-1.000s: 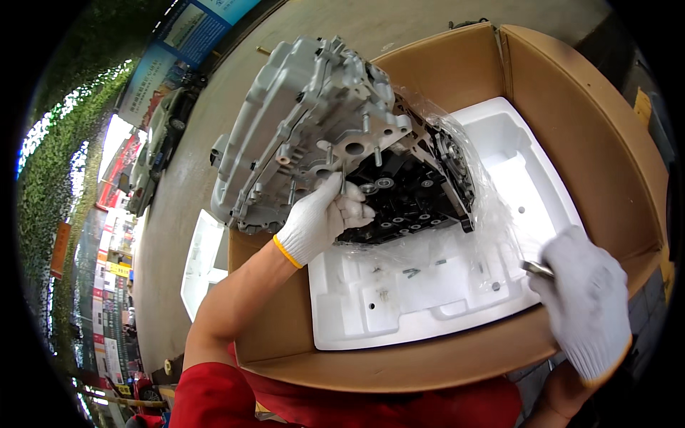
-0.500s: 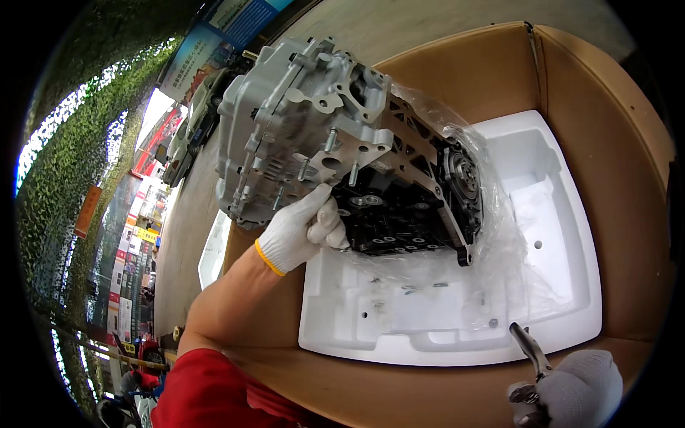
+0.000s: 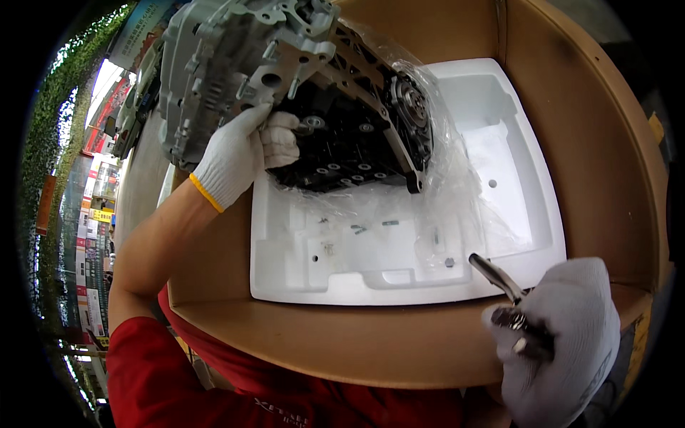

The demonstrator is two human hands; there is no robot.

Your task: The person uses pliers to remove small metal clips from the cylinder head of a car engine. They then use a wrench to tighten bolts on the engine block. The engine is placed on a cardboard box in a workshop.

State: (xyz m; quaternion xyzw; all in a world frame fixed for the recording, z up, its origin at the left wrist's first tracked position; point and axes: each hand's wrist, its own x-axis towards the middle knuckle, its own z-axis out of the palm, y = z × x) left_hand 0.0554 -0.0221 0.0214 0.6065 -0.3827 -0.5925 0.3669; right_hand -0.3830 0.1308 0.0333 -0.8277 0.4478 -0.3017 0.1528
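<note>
The left hand (image 3: 239, 153) is clamped on the edge of a grey cast-metal gearbox assembly (image 3: 285, 93), tilted up out of the white foam tray (image 3: 399, 285) inside the cardboard box (image 3: 585, 143) — clear plastic wrap (image 3: 457, 164) hangs off its lower end. The right hand (image 3: 564, 335), near the box's front wall, is closed round a slim metal tool (image 3: 499, 274). To lift cleanly, I'd keep the casting close and get the wrap clear — one-handed, it could slip.

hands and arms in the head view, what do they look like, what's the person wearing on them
Both hands wear white knitted work gloves. The left hand has a glove with a yellow-orange band at the cuff; the forearm below it is bare up to a short red sleeve at the shoulder. The right hand wears the same kind of glove, with faint grey marking on its side; its cuff and arm are out of view.
</note>
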